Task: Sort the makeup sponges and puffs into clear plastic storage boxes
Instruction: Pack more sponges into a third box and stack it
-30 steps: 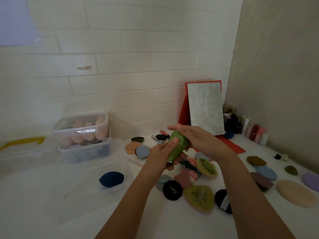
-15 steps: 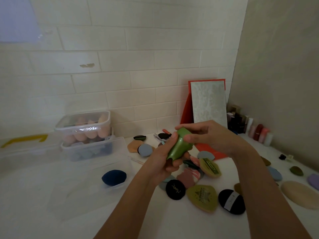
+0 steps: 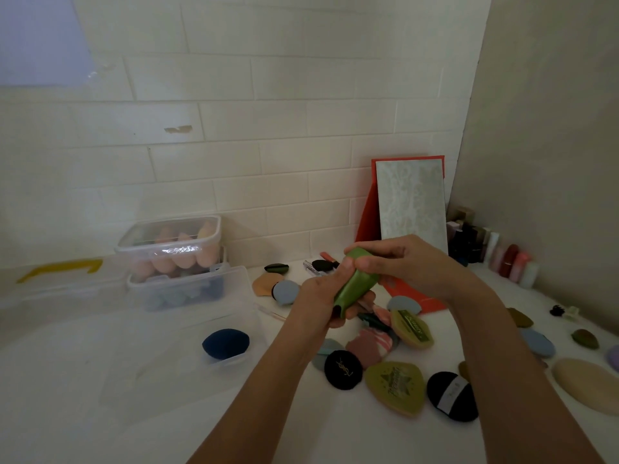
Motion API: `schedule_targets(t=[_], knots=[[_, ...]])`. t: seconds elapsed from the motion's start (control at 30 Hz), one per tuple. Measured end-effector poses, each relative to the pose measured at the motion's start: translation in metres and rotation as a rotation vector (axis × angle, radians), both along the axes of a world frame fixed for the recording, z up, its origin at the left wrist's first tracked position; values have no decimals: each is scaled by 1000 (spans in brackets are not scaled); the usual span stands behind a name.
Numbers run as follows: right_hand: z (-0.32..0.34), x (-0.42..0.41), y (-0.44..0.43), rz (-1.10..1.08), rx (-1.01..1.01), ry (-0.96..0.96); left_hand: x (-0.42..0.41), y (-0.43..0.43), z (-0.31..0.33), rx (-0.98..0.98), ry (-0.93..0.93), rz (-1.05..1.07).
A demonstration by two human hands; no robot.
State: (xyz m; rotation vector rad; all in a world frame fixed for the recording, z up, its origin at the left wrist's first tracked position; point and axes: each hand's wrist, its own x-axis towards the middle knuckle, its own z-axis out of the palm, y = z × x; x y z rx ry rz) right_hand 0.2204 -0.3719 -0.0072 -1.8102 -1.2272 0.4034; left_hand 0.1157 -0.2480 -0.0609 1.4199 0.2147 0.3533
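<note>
both hands have hardly moved since half a second ago, still raised over the counter (image 3: 351, 430) with the green sponge (image 3: 355, 283) between them; left hand (image 3: 316, 298) curls round its lower end, right hand (image 3: 413, 262) pinches its upper tip; sorting looks partly done, by my reckoning: a lidded box (image 3: 169, 244) of peach sponges sits stacked on a lower box (image 3: 181, 289) of bluish ones, and one dark blue sponge (image 3: 226, 343) lies in the open box (image 3: 150, 370) in front; many puffs (image 3: 395, 386) lie loose on the counter, unsorted; what fills the stacked boxes is blurred; the forearms hide some puffs, and the right edge cuts off others
</note>
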Motion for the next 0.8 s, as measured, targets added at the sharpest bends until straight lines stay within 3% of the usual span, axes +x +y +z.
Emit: schedule_targets(t=[0.2, 0.43, 0.6, 0.8], knots=[[-7, -1, 6, 42, -12, 22, -7, 2, 11, 82, 161, 57], [-13, -19, 31, 49, -30, -9, -59, 46, 50, 585, 192, 121], [-30, -48, 69, 67, -165, -129, -108, 96, 58, 849, 451, 121], [-48, -87, 89, 148, -230, -277, -144, 129, 37, 926, 772, 7]])
